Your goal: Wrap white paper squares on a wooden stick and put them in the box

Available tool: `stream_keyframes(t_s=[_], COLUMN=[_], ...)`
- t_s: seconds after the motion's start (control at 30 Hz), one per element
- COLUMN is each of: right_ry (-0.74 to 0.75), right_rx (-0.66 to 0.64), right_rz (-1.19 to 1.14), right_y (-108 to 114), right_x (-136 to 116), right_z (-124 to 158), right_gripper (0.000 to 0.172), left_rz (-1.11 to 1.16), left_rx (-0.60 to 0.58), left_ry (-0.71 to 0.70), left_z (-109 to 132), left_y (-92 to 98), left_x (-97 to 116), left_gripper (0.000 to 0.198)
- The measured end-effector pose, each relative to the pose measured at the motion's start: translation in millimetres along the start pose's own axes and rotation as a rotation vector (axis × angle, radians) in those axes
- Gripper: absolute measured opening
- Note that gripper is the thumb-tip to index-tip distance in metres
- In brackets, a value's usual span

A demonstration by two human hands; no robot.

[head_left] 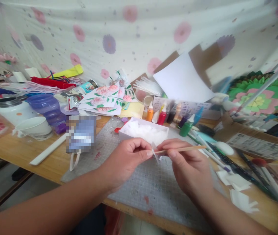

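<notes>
My left hand (pixel 134 154) is closed in a pinch on a small, thin whitish piece (pixel 154 152), too blurred to tell whether it is paper or something else. My right hand (pixel 187 163) grips a slim wooden stick (pixel 190 148); one end points right, and the other meets or nearly meets the whitish piece. Both hands hover over the grey cutting mat (pixel 134 186). Just behind them stands a shallow white box (pixel 126 134) filled with fluffy white cotton-like stuff (pixel 146 128).
Paint bottles stand behind the box, among them an orange bottle (pixel 150 112), a red bottle (pixel 162 116) and a green bottle (pixel 187 126). Flower-painted papers (pixel 99 101) and a white cup (pixel 34 126) lie left. A cardboard box (pixel 251 137) and paper scraps (pixel 239 181) are right.
</notes>
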State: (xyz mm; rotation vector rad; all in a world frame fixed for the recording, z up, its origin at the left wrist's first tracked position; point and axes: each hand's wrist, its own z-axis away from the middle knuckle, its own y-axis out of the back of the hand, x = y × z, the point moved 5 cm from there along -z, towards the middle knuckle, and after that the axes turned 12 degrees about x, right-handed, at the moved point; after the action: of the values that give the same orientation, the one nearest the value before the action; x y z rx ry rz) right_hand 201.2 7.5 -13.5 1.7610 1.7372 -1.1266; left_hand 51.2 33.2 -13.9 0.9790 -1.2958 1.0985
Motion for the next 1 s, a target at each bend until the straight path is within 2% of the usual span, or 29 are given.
stream_keyframes(t_s=[0.23,0.7,0.9,1.0], right_ry=[0.111,-0.031,0.054,0.056], right_rx=[-0.06,0.002,-0.077,-0.031], right_rz=[0.103,-0.036,-0.015,0.025], right_y=[-2.8,2.1,-3.7,-1.2], right_x=[-10.4,3.0,-5.0,-2.9], right_z=[-1.4,1.3,0.9,0.3], right_gripper=[0.023,0.018,0.023,0.023], left_rz=[-0.004,-0.001,-0.057,-0.102], left_rx=[0.002,0.0,0.011,0.026], left_ry=[-0.024,-0.017,-0.045,-0.054], left_z=[0.9,1.5,0.5,-0.4], left_y=[0.4,0.6,0.4,0.9], left_x=[1.5,1.2,4.1,5.6], left_gripper=[0.01,0.011,0.008,0.009])
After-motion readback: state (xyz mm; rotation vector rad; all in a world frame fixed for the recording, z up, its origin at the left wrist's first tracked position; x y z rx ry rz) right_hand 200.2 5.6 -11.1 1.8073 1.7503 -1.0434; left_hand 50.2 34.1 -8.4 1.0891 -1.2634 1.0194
